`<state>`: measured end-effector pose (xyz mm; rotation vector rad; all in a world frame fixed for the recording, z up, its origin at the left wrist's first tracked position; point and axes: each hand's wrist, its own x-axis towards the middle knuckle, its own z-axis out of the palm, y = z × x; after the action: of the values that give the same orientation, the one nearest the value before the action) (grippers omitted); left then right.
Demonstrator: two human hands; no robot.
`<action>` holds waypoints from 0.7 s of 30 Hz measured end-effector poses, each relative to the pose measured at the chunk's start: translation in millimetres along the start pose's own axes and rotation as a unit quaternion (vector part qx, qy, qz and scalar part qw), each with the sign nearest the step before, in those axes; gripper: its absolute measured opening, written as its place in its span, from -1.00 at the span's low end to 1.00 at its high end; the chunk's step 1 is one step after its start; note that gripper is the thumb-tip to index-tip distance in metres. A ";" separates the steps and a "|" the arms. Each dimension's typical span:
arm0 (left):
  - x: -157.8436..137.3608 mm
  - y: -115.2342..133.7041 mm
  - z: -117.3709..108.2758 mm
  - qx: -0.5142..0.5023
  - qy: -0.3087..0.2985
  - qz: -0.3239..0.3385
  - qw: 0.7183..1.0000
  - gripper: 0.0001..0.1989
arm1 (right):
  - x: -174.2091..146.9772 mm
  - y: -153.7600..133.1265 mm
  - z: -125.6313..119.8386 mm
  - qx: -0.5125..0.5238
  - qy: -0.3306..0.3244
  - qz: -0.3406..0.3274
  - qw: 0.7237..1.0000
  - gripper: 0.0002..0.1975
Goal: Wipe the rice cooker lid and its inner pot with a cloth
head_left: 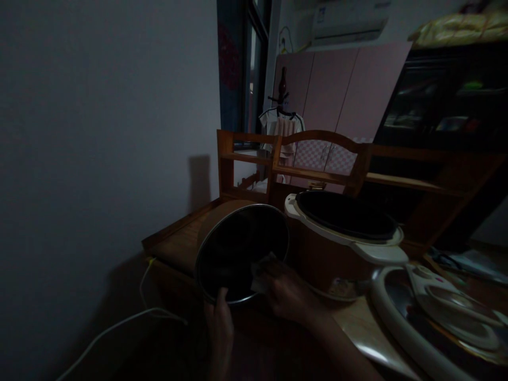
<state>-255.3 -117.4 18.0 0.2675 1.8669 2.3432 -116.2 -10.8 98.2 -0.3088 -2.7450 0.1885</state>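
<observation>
A round pot (238, 248) with a dark inside and a shiny metal rim is tilted so its mouth faces me. My left hand (221, 320) grips its lower rim, with the thumb over the edge. At the pot's lower right, my right hand (283, 288) is closed on a pale cloth or tissue (262, 275), held at the opening near the rim. The dim light hides exactly where the cloth touches. To the right stands a large cooker body (317, 254) with a white rim and side handle, its dark cavity open at the top.
A cooker lid (428, 307) with a pale edge lies at the right on the wooden table (361, 317). Behind rises a wooden shelf frame (317, 172). A white cord (119, 330) hangs at the left, beside the wall (99, 132). Pink cabinets (333, 90) stand farther back.
</observation>
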 end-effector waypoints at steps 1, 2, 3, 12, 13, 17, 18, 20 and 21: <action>0.5 1.3 -2.9 0.000 0.003 0.001 1.000 -0.55 | -0.9 -2.0 1.1 -0.004 -0.001 -0.001 1.000 -0.54; 1.6 3.1 -6.2 0.000 0.006 0.002 1.000 -0.55 | -1.3 -4.1 2.8 -0.007 -0.003 -0.004 1.000 -0.51; 3.1 5.7 -9.6 -0.001 0.008 0.005 1.000 -0.55 | -1.2 -6.4 5.1 -0.009 -0.003 -0.011 1.000 -0.49; 15.2 50.7 -38.8 0.037 0.029 0.064 0.997 -0.47 | 8.3 -25.1 35.6 -0.038 0.027 -0.112 0.993 -0.57; 16.8 53.2 -40.7 0.038 0.028 0.069 0.996 -0.48 | 8.9 -26.8 39.1 -0.043 0.035 -0.121 0.991 -0.58; 22.7 54.9 -41.4 0.035 0.049 0.100 0.993 -0.48 | 9.5 -33.5 50.2 -0.057 0.072 -0.134 0.987 -0.59; 23.0 54.3 -39.9 0.035 0.051 0.106 0.992 -0.48 | 9.6 -34.9 51.8 -0.059 0.078 -0.135 0.986 -0.59; 21.8 52.6 -35.6 0.041 0.054 0.121 0.990 -0.49 | 10.2 -37.2 53.4 -0.057 0.083 -0.128 0.987 -0.61; 20.7 51.3 -33.0 0.041 0.050 0.128 0.990 -0.50 | 10.6 -38.2 53.6 -0.054 0.083 -0.123 0.987 -0.62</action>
<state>-282.4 -155.9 62.0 0.4294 2.0929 2.4868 -153.2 -50.0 59.0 -0.0106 -2.6023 -0.0500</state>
